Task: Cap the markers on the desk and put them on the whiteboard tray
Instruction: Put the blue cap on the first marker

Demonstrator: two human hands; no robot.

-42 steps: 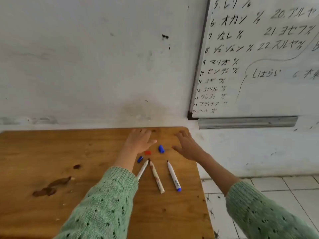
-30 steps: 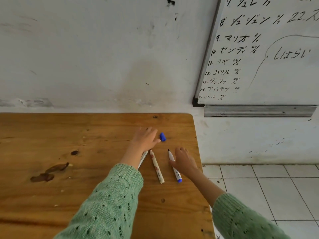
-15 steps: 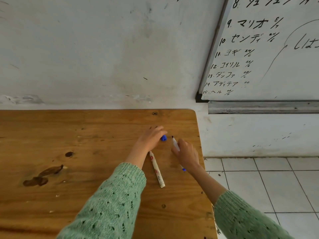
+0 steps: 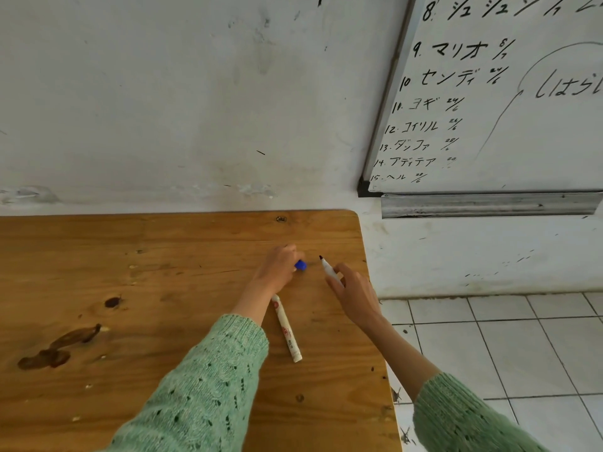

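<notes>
Green knit sleeves [image 4: 208, 380] w/ small holes, hands bare

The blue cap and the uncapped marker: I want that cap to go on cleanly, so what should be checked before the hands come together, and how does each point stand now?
1. Right hand grips the uncapped marker: ok.
2. Marker tip bare and pointing toward the cap: ok.
3. Left hand holds the blue cap: ok, pinched at the fingertips.
4. Cap's open end faces the tip: cannot tell.
5. Gap between cap and tip is free of clutter: ok.
6. Second marker on the desk lies out of the way: ok, partly under the left wrist.
</notes>
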